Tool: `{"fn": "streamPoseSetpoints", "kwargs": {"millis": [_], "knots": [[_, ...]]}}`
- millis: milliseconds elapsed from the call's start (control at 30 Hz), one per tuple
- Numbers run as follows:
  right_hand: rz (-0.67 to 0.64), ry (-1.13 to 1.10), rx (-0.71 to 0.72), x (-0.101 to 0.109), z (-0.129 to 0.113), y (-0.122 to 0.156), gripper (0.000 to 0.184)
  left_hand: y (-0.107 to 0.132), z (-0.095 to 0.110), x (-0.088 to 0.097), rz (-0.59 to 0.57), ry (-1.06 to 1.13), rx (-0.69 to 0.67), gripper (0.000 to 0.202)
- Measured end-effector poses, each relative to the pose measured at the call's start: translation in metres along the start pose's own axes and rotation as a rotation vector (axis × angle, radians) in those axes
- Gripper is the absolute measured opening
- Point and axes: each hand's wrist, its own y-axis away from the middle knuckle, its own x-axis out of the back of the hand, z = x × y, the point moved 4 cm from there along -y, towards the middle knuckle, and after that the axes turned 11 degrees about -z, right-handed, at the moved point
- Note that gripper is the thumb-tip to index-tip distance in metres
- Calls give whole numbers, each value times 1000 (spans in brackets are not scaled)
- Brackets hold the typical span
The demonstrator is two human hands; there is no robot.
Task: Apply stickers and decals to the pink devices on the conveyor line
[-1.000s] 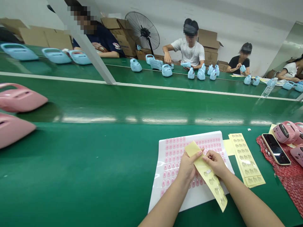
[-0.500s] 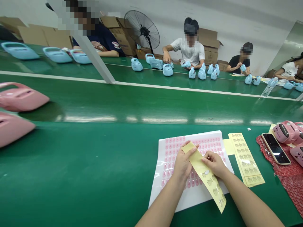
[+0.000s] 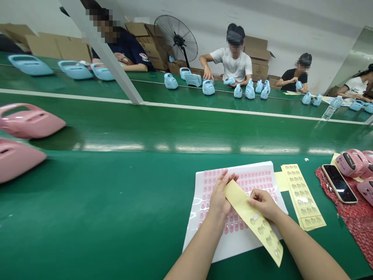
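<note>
Sticker strip (image 3: 258,226): one, aslant between right hand (image 3: 264,204) and left hand (image 3: 219,197). Right fingers: pinched on its edge, presumably to steady it. Left fingers: loosely open at its far end, seemingly as backing. Beneath them: pink sticker sheet (image 3: 233,243), flat on table (image 3: 116,210).

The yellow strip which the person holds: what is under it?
Below the yellow strip lies a white sheet with pink pieces and, past its edge, the green table. Whatever pieces the strip covers cannot be seen.

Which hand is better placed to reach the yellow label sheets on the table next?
Probably the right hand: it's nearer those sheets; the left hand lies across the yellow strip from them.
</note>
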Motion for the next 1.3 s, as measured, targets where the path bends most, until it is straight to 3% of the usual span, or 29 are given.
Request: {"fn": "streamPoseSetpoints", "kwargs": {"millis": [167, 233, 300, 400, 533, 700, 767, 933, 1100, 1300], "knots": [[317, -83, 155, 15, -3, 3, 20, 5, 1, 2, 81, -268, -176, 18], [449, 45, 191, 21, -6, 6, 23, 11, -1, -5, -11, -460, -213, 20], [505, 233, 224, 20, -12, 9, 25, 16, -8, -14, -198, -564, -158, 26], [427, 445, 343, 11, -22, 11, 19, 20, -20, -23, -407, -422, 30, 41], [253, 497, 483, 1, -33, 15, 12, 19, -25, -22, -378, -233, 154, 42], [86, 372, 492, -4, -36, 18, 12, 18, -22, -21, -339, -135, 123, 37], [127, 281, 463, -1, -33, 16, 14, 17, -20, -20, -331, -141, 97, 39], [479, 109, 353, 20, -14, 9, 22, 19, -18, -19, -312, -212, 90, 40], [481, 15, 284, 26, -5, 4, 29, 24, -26, -22, -400, -349, 193, 42], [464, 11, 185, 30, -4, 4, 22, 28, -33, -23, -490, -491, 270, 41]]}}
